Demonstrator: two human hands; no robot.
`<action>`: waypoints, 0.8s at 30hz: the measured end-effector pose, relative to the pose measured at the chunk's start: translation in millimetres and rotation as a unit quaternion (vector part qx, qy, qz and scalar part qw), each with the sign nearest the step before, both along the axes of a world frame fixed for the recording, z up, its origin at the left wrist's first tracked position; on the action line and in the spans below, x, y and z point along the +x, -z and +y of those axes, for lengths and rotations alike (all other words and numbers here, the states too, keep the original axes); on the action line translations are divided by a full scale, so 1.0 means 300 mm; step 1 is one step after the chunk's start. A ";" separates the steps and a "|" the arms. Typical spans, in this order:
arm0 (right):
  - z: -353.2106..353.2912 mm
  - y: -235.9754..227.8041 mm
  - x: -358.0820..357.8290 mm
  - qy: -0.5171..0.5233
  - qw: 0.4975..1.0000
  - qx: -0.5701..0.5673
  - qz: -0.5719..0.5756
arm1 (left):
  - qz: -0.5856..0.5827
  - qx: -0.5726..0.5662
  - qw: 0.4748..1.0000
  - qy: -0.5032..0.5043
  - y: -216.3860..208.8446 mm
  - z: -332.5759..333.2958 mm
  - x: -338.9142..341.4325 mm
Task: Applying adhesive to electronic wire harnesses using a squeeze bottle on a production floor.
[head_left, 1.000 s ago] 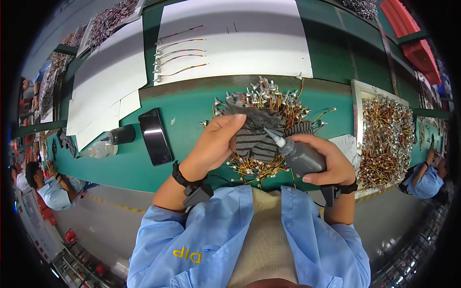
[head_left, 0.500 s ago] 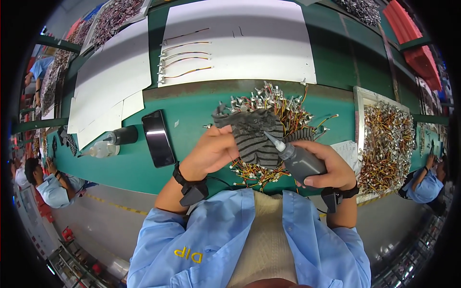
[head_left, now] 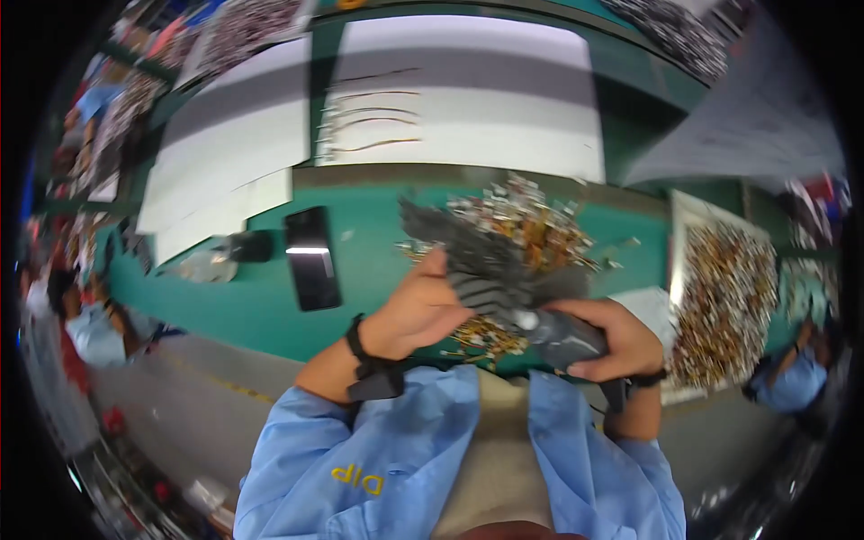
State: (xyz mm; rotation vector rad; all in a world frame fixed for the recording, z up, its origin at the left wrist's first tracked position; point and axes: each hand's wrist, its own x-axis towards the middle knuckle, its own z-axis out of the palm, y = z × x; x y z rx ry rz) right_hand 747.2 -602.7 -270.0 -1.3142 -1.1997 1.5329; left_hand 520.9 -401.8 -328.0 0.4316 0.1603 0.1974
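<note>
Bunched in my left hand (head_left: 418, 310), a dark grey striped cloth (head_left: 481, 261) hangs over the near middle of the green bench. My right hand (head_left: 627, 337) is wrapped round a dark grey squeeze bottle (head_left: 571, 340), which points left at the cloth. The bottle's pale nozzle end meets the cloth's lower edge; its tip is hidden or blurred. Behind and below the cloth lies a heap of small metal parts with red, yellow and black wires (head_left: 553, 229), partly covered by it.
Right of me stands a white-rimmed tray (head_left: 677, 247) of wired parts. A phone (head_left: 312, 261), a dark bottle (head_left: 250, 246) and a clear bottle (head_left: 209, 265) lie left. Several wired parts lie on a white board (head_left: 504, 108). A pale sheet (head_left: 747, 108) shows at far right. Co-workers sit both sides.
The view has shifted and blurred. The cloth is more crumpled, and the bottle's nozzle, plain before, now goes against the cloth. A pale sheet has appeared at the far right.
</note>
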 end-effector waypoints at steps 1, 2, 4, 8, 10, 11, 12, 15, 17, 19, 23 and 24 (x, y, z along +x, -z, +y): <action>0.010 0.032 0.011 0.011 1.000 -0.010 -0.006 | 0.001 0.012 1.000 -0.011 -0.016 -0.001 -0.012; 0.013 0.084 0.022 -0.021 0.998 0.065 0.010 | 0.001 0.026 1.000 -0.016 -0.034 0.006 -0.016; -0.044 0.112 0.037 -0.041 0.989 0.137 0.022 | 0.091 -0.018 0.985 -0.143 -0.088 0.035 -0.046; -0.175 0.126 0.058 0.104 0.934 0.051 0.337 | 0.048 0.243 0.948 -0.199 -0.161 0.220 -0.273; -0.212 0.138 0.084 0.250 0.914 0.097 0.304 | 0.115 0.201 0.950 -0.209 -0.216 0.266 -0.353; -0.216 0.148 0.092 0.250 0.913 0.097 0.306 | 0.176 0.157 0.947 -0.218 -0.237 0.281 -0.375; -0.217 0.159 0.099 0.298 0.898 0.116 0.303 | 0.234 0.111 0.939 -0.225 -0.240 0.282 -0.384; -0.186 0.172 0.124 0.386 0.859 0.157 0.297 | 0.337 0.374 0.860 -0.084 -0.089 0.240 -0.399; -0.134 0.169 0.115 0.462 0.822 0.193 0.273 | 0.369 0.495 0.787 -0.004 -0.068 0.219 -0.378; -0.109 0.167 0.112 0.507 0.796 0.215 0.251 | 0.440 0.611 0.657 0.021 -0.132 0.172 -0.311; -0.132 0.171 0.113 0.505 0.837 0.177 0.108 | 0.362 0.706 0.602 0.095 -0.307 0.154 0.032; -0.151 0.184 0.132 0.516 0.841 0.149 0.059 | 0.307 0.722 0.609 0.119 -0.315 0.126 0.135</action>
